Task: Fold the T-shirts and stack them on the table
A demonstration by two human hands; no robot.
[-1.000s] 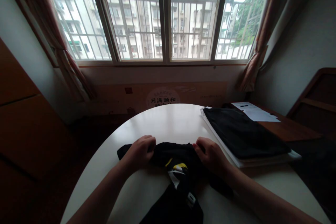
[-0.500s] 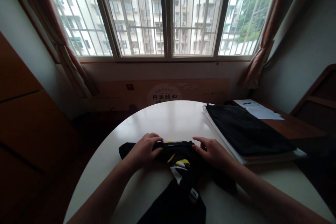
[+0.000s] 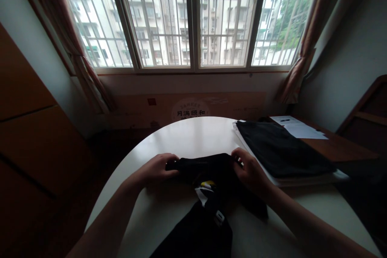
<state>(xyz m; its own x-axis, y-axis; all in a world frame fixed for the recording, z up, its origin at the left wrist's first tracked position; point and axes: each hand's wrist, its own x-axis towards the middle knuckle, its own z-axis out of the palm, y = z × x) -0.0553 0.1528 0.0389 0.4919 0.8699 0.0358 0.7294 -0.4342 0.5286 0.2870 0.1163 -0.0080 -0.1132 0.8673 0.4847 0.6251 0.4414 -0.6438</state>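
A black garment [image 3: 208, 165] with a yellow and white print lies bunched on the round white table, one black part of it reaching toward me. My left hand [image 3: 160, 167] pinches the left end of its far edge between thumb and fingers. At the right end of that edge, my right hand [image 3: 244, 165] grips the cloth with curled fingers. Between the hands the far edge is stretched and slightly raised. A small white patch [image 3: 219, 217] shows on the near part. Whether the garment is a T-shirt I cannot tell.
Right of my right hand lies a flat black cloth [image 3: 281, 149] on top of white layers. Beyond it, white paper [image 3: 298, 127] rests on a brown wooden surface [image 3: 344, 143]. The white table [image 3: 187, 137] has a curved far edge before a barred window.
Both hands have spread apart, the left leftward and the right to the right and slightly up. The garment's far edge is now stretched and turned, hiding the label strip and yellow bits there.
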